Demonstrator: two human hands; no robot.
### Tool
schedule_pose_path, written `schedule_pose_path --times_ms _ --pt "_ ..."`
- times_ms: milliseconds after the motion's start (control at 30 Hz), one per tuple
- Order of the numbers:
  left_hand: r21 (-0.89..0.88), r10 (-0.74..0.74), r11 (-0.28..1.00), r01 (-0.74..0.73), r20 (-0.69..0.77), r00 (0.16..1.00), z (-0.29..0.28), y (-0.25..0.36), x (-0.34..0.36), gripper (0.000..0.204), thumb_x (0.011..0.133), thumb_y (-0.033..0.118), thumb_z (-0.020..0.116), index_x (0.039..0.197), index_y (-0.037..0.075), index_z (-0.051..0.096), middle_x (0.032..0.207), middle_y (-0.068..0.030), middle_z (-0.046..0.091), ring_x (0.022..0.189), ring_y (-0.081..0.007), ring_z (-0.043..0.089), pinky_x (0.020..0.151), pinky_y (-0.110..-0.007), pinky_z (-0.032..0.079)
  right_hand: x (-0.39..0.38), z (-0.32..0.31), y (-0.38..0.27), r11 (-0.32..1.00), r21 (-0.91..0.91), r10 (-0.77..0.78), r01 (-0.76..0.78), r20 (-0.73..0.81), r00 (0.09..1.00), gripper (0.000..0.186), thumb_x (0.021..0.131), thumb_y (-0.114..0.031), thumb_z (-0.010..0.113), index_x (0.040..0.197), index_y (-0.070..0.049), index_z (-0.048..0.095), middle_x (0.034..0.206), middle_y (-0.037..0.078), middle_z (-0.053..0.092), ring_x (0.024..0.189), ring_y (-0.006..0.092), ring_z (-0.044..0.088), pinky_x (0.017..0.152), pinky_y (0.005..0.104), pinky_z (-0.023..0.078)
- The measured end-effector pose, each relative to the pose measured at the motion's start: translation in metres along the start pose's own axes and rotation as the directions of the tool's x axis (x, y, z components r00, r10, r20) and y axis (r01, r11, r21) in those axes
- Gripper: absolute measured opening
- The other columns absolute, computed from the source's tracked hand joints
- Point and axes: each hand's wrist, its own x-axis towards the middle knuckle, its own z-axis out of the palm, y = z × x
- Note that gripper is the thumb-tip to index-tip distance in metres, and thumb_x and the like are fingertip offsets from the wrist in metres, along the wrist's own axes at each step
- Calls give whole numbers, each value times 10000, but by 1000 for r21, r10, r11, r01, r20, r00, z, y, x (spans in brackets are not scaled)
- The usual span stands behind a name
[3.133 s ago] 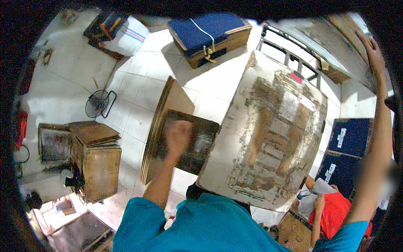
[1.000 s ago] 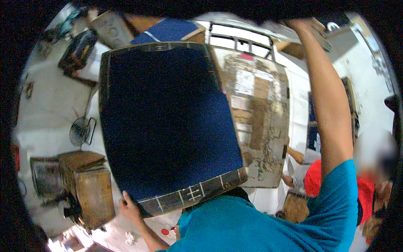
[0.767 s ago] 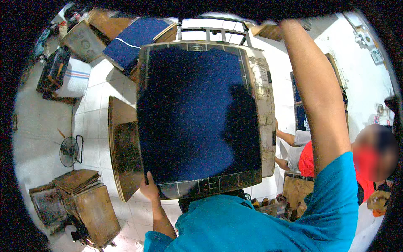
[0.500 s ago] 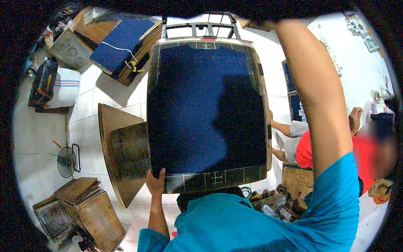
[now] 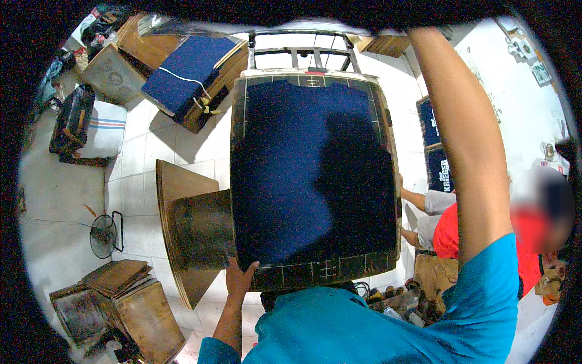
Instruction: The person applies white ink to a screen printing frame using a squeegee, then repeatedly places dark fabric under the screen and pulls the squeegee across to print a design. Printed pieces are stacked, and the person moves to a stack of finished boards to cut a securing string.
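A dark blue T-shirt (image 5: 285, 176) lies spread flat over a black board (image 5: 348, 271) marked with pale grid lines, directly ahead of me. At the board's near left corner, my left hand (image 5: 240, 278) grips the edge, its thumb on top and the other fingers partly hidden. My right arm stretches up and forward along the right side. Its hand is beyond the dark upper border, so what it holds or touches does not show. A shadow covers the shirt's right half.
Wooden boards (image 5: 197, 212) jut out left of the black board. A blue-covered stack (image 5: 185, 73) stands at the far left, a small fan (image 5: 104, 235) and brown panels (image 5: 145, 315) nearer. A co-worker in a red shirt (image 5: 447, 230) sits at right, beside printed dark shirts (image 5: 438, 167).
The whole scene has shifted slightly right and down in the picture. My left hand stays at the same board corner, and my right arm is still raised.
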Motion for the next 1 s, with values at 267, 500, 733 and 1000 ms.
schedule_pose_path --times_ms 267,500,733,1000 --pt "-44 -57 997 63 134 989 -18 13 13 950 780 637 803 1349 -59 495 1241 -322 641 1154 -498 620 983 -526 502 11 0 -6 1000 -19 3 -4 -19 1000 859 750 -810 659 1065 -16 750 1064 247 741 1026 374 713 901 460 534" --pt "-17 64 998 -63 93 994 -12 -2 22 888 756 743 748 1177 -25 597 1064 -296 703 1002 -499 673 863 -549 539 19 0 -1 1000 -8 5 -5 19 1000 893 739 -823 658 1107 -14 749 1119 259 731 1045 381 706 923 452 529" --pt "518 -11 817 -253 453 891 -56 35 79 872 764 845 631 929 -3 753 927 -290 729 859 -447 720 783 -537 573 -5 -1 7 1000 4 24 -24 -1 1000 847 722 -841 654 1028 -55 732 1068 215 738 1042 384 701 913 494 529" --pt "-768 298 457 -450 -344 890 -216 193 227 510 1027 345 615 1429 42 529 1296 -170 642 1177 -284 620 1057 -400 467 -90 62 27 985 -94 -167 144 -329 929 794 736 -850 611 1006 -116 752 960 153 733 1010 342 681 961 578 422"
